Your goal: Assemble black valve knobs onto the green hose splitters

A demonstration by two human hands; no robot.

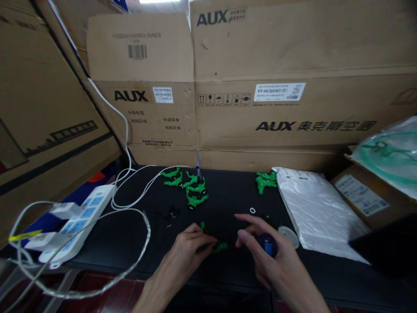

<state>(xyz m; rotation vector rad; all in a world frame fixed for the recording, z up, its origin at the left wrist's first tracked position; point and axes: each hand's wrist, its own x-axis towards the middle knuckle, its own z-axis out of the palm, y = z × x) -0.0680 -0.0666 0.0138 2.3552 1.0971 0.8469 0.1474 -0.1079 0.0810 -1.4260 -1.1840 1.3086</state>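
My left hand [192, 245] is closed around a green plastic hose connector [220, 247] low over the black table, and the fingers cover much of it. To its right, my right hand [272, 252] has a screwdriver with a dark blue handle [268, 244] tucked in its palm. The thumb and index finger of that hand are apart, with nothing visible between them. A white ring washer [252, 210] lies just beyond the right fingertips. Several small black parts [172, 212] are scattered beyond the left hand.
Green branched connectors [196, 191] cluster at the back, with more green connectors [266, 181] at back right. A white padded bag [316, 208] and round clear lid-like piece [289, 236] lie right. A power strip [80, 224] with looping cables is left. Cardboard boxes [228, 126] wall the back.
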